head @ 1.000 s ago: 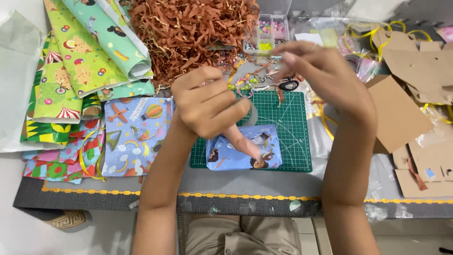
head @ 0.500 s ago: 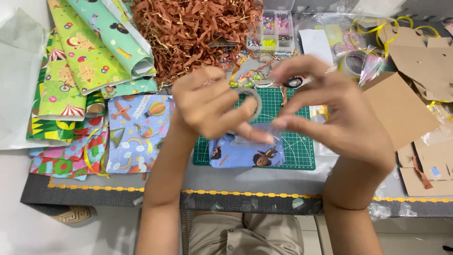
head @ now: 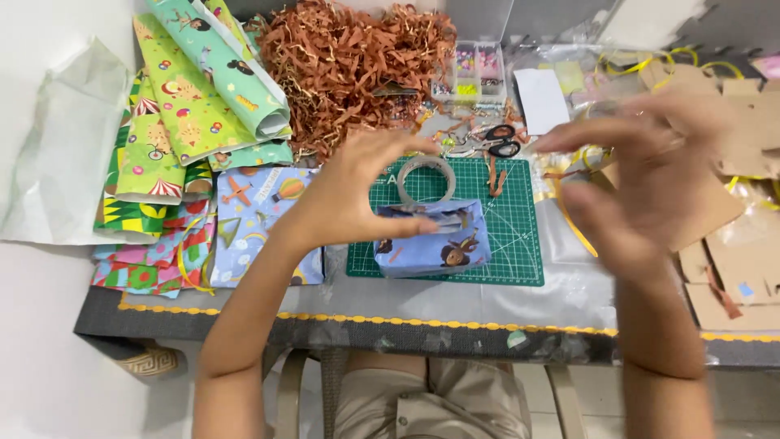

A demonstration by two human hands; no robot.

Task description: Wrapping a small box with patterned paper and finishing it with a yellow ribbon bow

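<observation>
One clear compartment box [head: 469, 71] holds small colourful beads; left hand [head: 349, 199] fingers grasp tape roll [head: 426, 180]; right hand [head: 650, 183] fingers released.

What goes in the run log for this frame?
left hand: holds tape roll | right hand: blurred, empty | wrapped parcel: on cutting mat

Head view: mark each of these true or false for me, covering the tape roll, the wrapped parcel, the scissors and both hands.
1. The left hand holds the tape roll. True.
2. The wrapped parcel lies on the green cutting mat. True.
3. The right hand grips the scissors. False: it is blurred, apart from them.
4. The brown paper shreds cover the parcel. False: they lie behind the mat.
</observation>
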